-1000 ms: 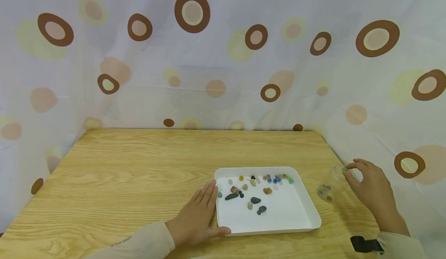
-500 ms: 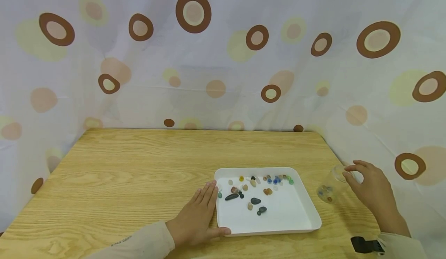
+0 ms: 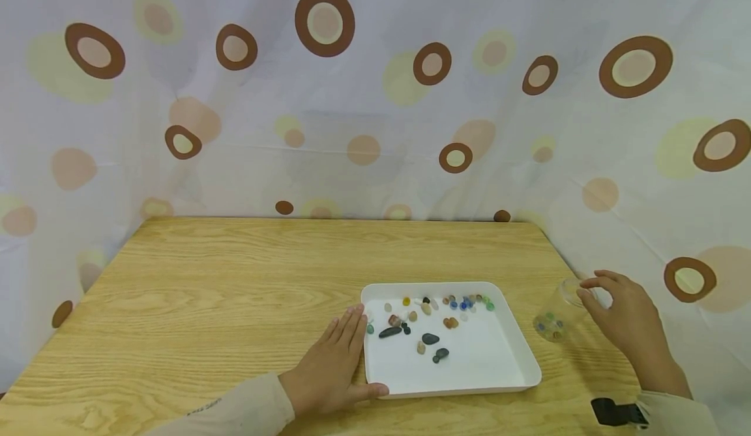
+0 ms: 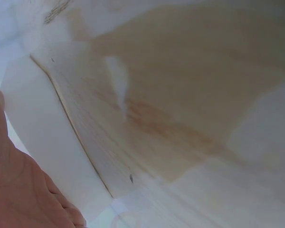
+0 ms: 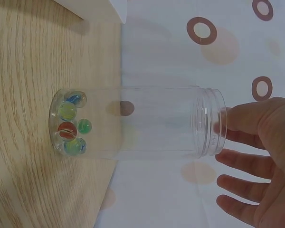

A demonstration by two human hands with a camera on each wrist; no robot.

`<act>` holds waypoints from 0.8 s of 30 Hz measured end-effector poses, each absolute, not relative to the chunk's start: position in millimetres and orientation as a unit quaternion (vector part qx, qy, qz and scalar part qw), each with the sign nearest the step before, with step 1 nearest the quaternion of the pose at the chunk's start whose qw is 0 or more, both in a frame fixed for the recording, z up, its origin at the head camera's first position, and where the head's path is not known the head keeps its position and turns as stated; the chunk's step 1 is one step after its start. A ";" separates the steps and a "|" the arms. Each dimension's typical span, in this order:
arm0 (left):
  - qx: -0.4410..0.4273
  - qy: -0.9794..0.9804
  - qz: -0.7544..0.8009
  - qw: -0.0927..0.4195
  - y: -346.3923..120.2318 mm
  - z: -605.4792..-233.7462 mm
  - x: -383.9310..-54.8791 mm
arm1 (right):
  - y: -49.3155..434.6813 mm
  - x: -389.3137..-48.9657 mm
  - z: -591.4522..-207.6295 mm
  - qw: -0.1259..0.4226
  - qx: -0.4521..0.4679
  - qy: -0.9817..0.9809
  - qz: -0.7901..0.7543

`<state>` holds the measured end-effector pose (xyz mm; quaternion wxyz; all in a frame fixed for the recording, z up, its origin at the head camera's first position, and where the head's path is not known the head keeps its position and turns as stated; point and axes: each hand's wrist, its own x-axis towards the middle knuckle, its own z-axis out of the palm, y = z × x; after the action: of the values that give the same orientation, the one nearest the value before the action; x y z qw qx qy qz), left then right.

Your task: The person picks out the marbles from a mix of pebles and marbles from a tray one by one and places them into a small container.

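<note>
My left hand [image 3: 328, 364] lies along the left wall of the white tray [image 3: 522, 351], fingers straight and thumb at the front corner. In the left wrist view, that hand [image 4: 23, 190] is beside the tray's outer side [image 4: 47, 128]. A clear jar [image 5: 156, 123] stands upright on the table, right of the tray. Several marbles lie at its bottom, including a green marble [image 5: 84, 126] and a red one [image 5: 67, 130]. My right hand [image 3: 630, 319] is at the jar's mouth, thumb and index finger overlapping the rim, other fingers loosely extended. No marble shows between its fingertips.
Several dark pebbles [image 3: 431, 339], pale stones and coloured marbles [image 3: 464, 305] lie in the tray, mostly toward its back and left. The wooden table [image 3: 246, 279] reaches a patterned curtain [image 3: 364, 97] behind and to the right. A black strap [image 3: 617, 413] is near the right sleeve.
One second ago my right thumb and index finger pinched a green marble over the jar's mouth. They have let it go, and it is now inside the jar. My left hand stays put.
</note>
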<state>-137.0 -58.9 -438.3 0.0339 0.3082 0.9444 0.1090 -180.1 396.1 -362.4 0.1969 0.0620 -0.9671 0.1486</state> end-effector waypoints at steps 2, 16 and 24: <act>0.307 0.945 0.108 0.033 -58.7 -438.6 -137.0 | 396.3 -180.2 -362.4 0.197 0.063 -0.967 0.148; 0.311 0.942 0.119 0.030 -59.8 -438.1 -135.7 | 364.0 -190.6 -355.8 0.204 0.122 -0.951 0.199; 0.308 0.943 0.120 0.034 -59.5 -439.1 -136.5 | 319.2 -208.2 -360.3 0.174 0.202 -0.946 0.182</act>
<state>-136.5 -59.5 -439.1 0.0336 0.3085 0.9431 0.1196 -208.2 319.2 -360.3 0.1740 0.2022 -0.9464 0.1818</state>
